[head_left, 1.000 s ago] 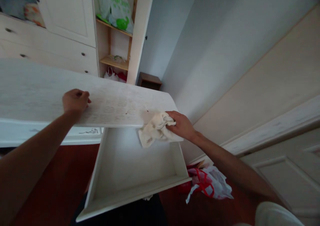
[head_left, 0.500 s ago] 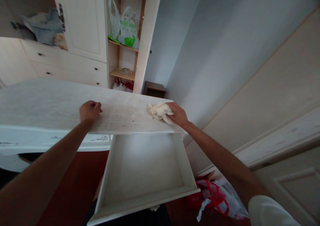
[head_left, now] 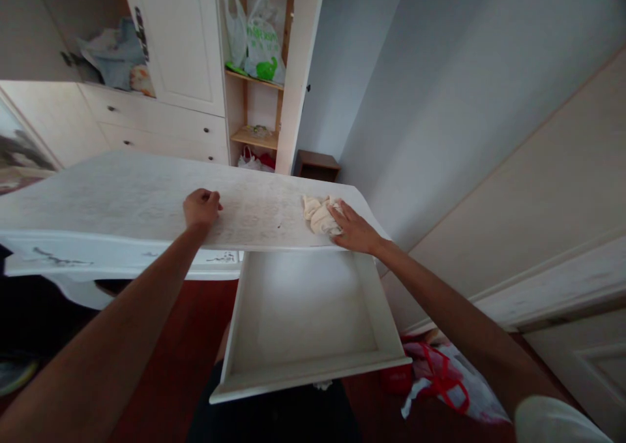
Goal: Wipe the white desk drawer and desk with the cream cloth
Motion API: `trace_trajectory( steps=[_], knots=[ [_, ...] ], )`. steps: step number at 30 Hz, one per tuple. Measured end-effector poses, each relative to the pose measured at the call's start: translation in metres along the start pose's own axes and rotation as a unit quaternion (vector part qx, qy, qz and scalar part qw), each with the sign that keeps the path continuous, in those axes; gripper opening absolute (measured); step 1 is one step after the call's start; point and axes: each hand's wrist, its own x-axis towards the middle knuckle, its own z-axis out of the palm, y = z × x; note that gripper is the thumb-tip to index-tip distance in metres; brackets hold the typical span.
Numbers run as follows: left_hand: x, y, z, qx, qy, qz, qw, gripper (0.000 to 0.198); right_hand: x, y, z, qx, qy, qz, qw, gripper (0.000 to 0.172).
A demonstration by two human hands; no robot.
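Observation:
My right hand presses a crumpled cream cloth against the top of a white desk, close to its right end. The fingers lie over the cloth's right side, gripping it. Further left, my left hand rests on the same surface as a loose fist, and nothing shows in it. Greyish smudges mark the desktop, and a small dark speck lies between the hands. Below the right part of the desk, a white drawer is pulled out towards me, its inside bare.
A white wardrobe stands behind the desk, with plastic bags on its open shelves. A small brown cabinet sits by the wall. Red and white bags lie on the floor at right. The drawer juts out over my lap.
My right hand has shifted on the cloth, its fingers now flatter over it. The left fist stays on the desktop. The camera view has swung slightly left.

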Motion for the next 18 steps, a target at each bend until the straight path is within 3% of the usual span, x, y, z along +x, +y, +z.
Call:
trace_trajectory(
  steps=[2,5,8,12,14,16,18],
  knots=[
    [0.001,-0.001,0.001,-0.005,-0.002,-0.002,1.0,0.013,-0.018,-0.008,0.001,0.022,0.038,-0.01,0.999,0.092],
    [0.001,-0.002,0.002,-0.005,-0.002,0.0,1.0,0.012,-0.053,-0.027,0.003,0.092,0.115,0.011,0.989,0.081],
    [0.0,-0.001,0.002,-0.003,0.004,0.007,1.0,0.012,-0.096,-0.052,0.003,0.238,0.169,0.062,0.954,0.065],
    [-0.002,0.002,0.003,0.01,0.009,0.005,1.0,0.011,-0.159,-0.09,0.013,0.502,0.11,0.132,0.848,0.037],
    [-0.002,0.002,0.004,0.016,0.008,-0.005,1.0,0.01,-0.189,-0.113,0.027,0.593,0.079,0.126,0.792,0.025],
    [0.0,0.0,0.005,0.019,0.006,-0.004,1.0,0.01,-0.216,-0.135,0.045,0.671,0.048,0.1,0.733,0.018],
    [0.002,-0.002,0.007,0.021,0.007,0.006,1.0,0.01,-0.237,-0.155,0.066,0.716,0.005,0.103,0.69,0.022]
  ],
)
